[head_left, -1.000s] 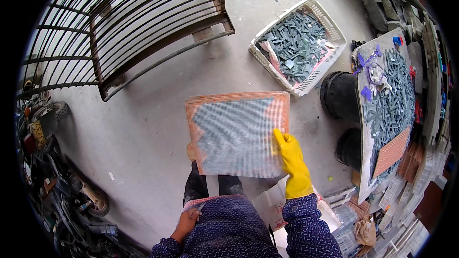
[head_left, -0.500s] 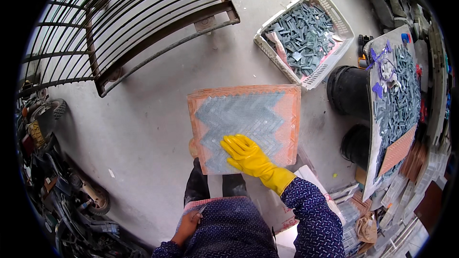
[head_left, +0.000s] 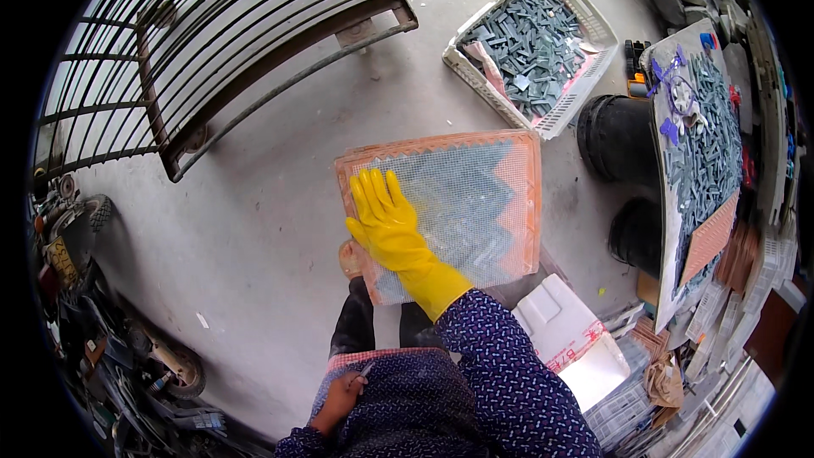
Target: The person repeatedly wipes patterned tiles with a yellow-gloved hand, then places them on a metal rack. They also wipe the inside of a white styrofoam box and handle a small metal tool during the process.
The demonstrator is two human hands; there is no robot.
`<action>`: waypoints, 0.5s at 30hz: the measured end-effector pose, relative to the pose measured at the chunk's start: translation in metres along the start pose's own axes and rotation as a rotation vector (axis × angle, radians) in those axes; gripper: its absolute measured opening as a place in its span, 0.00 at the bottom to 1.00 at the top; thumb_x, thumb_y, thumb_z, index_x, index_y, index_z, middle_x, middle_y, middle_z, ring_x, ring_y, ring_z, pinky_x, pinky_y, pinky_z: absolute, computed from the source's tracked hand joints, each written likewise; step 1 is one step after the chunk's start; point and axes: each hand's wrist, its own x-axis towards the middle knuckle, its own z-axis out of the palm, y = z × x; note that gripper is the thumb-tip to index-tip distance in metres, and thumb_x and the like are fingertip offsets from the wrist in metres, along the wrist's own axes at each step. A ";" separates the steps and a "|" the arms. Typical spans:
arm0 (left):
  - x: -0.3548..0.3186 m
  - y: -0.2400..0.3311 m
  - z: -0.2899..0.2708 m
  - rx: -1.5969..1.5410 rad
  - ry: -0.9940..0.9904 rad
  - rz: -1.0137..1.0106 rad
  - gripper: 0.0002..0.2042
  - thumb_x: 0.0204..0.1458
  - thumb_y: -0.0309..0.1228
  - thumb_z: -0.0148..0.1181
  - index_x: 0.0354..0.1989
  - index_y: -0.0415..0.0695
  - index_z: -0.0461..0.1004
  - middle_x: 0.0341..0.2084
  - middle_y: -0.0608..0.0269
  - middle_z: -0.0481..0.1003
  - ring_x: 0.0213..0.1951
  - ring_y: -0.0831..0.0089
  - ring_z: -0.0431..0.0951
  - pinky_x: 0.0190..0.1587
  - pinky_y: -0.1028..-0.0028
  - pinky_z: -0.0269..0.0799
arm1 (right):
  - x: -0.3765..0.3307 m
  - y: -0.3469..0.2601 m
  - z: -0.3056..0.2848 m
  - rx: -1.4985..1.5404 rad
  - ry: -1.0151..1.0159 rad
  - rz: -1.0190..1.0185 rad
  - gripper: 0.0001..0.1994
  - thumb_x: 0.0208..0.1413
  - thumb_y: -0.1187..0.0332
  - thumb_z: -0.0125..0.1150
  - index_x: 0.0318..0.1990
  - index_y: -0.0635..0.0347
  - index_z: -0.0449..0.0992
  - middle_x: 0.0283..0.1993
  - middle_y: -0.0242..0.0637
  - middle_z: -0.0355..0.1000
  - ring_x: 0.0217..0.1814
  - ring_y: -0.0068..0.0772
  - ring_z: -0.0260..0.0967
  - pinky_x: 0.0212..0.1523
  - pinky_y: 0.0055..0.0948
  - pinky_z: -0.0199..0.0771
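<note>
While mesh already covers the herringbone tile sheet (head_left: 458, 203) in an orange tray (head_left: 532, 195) on the person's lap, the yellow-gloved right hand (head_left: 386, 220) presses flat, fingers spread; pressing looks partly done. The left hand (head_left: 339, 397) pinches a small tool. A basket of tile pieces (head_left: 530, 42) sits beyond.

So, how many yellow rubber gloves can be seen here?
1. The yellow glove is on the right hand, flat on the mesh-covered orange tray. The left hand is bare, near the lap.
</note>
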 end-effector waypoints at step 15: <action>0.001 -0.032 -0.039 -0.011 0.007 0.005 0.11 0.54 0.32 0.45 0.28 0.38 0.72 0.15 0.64 0.68 0.21 0.75 0.68 0.28 0.75 0.63 | -0.007 -0.016 -0.007 -0.078 -0.032 0.128 0.30 0.51 0.57 0.51 0.58 0.67 0.57 0.62 0.50 0.54 0.66 0.48 0.47 0.67 0.43 0.37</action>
